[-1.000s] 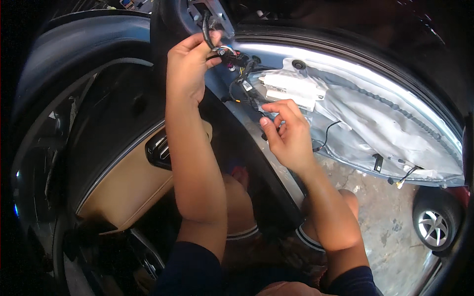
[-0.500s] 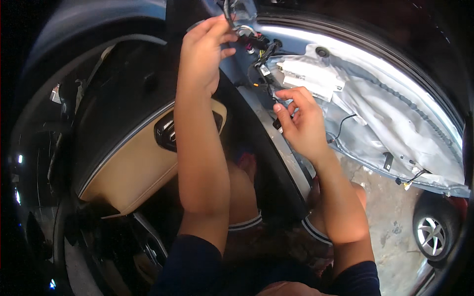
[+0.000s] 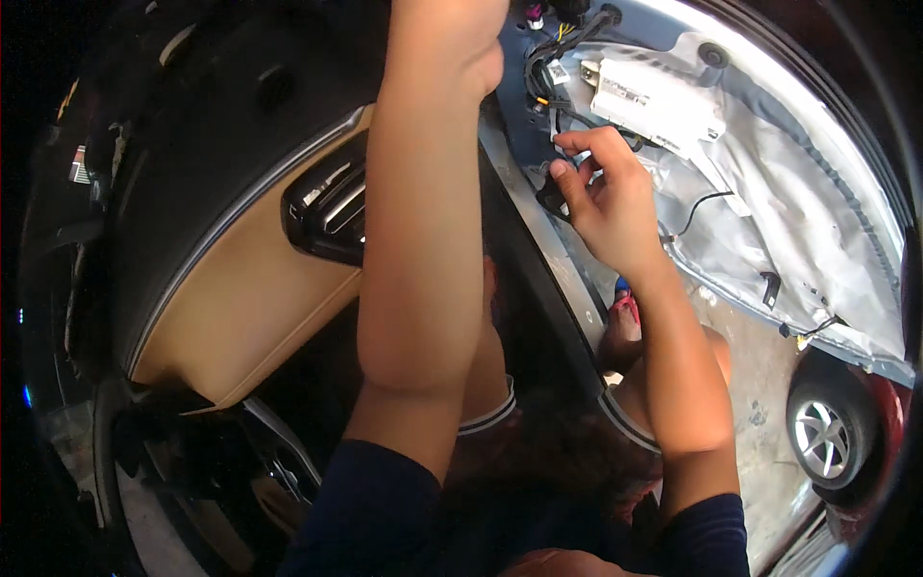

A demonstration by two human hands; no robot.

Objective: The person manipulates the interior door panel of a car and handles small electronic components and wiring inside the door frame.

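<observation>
My left hand [image 3: 447, 43] reaches up past the top edge, so only the wrist and the base of the palm show; its fingers are out of the picture. Lower and to the right, my right hand [image 3: 613, 197] hovers at the stripped car door. Its fingers are curled, with the thumb and forefinger apart and nothing visible between them. Just beyond the forefinger runs a black wiring harness [image 3: 538, 65] with an orange clip. A dark part [image 3: 553, 199] lies by the thumb, its kind unclear. The white module box [image 3: 654, 106] sits on the door's silvery lining [image 3: 769, 207].
To the left is a tan and black door trim panel [image 3: 255, 322] with a black handle recess [image 3: 322, 207]. Loose connectors [image 3: 803, 337] hang at the door's lower edge. A car wheel [image 3: 824, 438] stands on the concrete floor [image 3: 764, 413] at right.
The view has shifted, with the door parts higher in the picture. My left hand has passed mostly out at the top. My right hand keeps its curled pose near the harness.
</observation>
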